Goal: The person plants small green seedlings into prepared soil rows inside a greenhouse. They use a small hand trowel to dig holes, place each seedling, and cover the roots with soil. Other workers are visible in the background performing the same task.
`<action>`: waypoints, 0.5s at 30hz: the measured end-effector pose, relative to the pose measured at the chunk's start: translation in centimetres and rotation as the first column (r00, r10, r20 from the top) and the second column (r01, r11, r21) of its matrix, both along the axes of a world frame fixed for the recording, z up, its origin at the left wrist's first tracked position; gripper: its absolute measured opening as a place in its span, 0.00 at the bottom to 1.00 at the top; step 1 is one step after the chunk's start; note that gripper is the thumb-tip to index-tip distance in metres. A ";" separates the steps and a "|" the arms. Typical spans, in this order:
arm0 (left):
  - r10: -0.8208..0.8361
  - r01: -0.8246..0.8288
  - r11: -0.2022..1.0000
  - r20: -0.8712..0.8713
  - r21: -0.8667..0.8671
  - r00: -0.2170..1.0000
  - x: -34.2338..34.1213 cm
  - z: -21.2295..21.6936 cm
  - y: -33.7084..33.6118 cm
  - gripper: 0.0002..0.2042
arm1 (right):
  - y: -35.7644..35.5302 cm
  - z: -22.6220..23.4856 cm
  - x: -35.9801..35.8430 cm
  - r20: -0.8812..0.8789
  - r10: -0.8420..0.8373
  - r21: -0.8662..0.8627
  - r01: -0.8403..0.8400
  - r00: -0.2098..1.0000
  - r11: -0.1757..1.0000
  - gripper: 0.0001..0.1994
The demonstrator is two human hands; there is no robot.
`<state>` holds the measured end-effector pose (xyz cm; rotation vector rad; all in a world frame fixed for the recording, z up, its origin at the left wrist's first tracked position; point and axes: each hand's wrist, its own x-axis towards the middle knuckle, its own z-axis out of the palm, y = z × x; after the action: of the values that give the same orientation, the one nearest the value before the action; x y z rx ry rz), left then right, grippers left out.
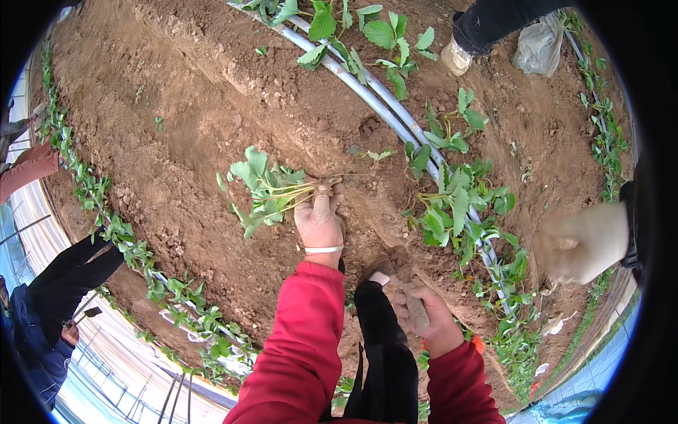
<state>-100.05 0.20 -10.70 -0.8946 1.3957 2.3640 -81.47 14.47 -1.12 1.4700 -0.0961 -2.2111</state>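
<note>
My left hand, dusty with soil and wearing a white band at the wrist, grips a bunch of strawberry seedlings by the stems. Their leaves point left, and the roots lie toward my fingers, just over the brown soil. Lower right, my right hand is wrapped round a short-handled digging tool caked with soil. Its head is hard to make out against the ground. The fingertips of my left hand are largely hidden by the stems and soil.
Two pale drip pipes run along a row of strawberry plants. At right is another person's gloved hand; above, someone's leg beside a plastic bag. A person at left holds a small tool. My leg is between my arms.
</note>
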 end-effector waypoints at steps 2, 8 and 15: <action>-0.005 0.006 0.999 -0.015 0.039 1.000 -0.3 0.1 0.5 0.12 | -1.8 -0.8 3.2 0.019 0.052 -0.019 -0.052 0.998 0.998 0.18; -0.179 0.185 0.980 0.094 -0.067 0.979 -2.4 -1.1 1.4 0.17 | -5.8 0.0 7.5 0.128 0.086 0.052 -0.093 0.988 0.994 0.15; -0.266 0.242 0.964 0.333 0.113 0.904 -5.0 -1.1 1.7 0.10 | -6.8 -0.1 6.9 0.158 0.071 0.140 -0.094 0.985 0.986 0.11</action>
<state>-105.09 1.93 -11.75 -0.9844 1.1997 1.9358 -74.53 7.64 -1.23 1.6902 0.0786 -2.0753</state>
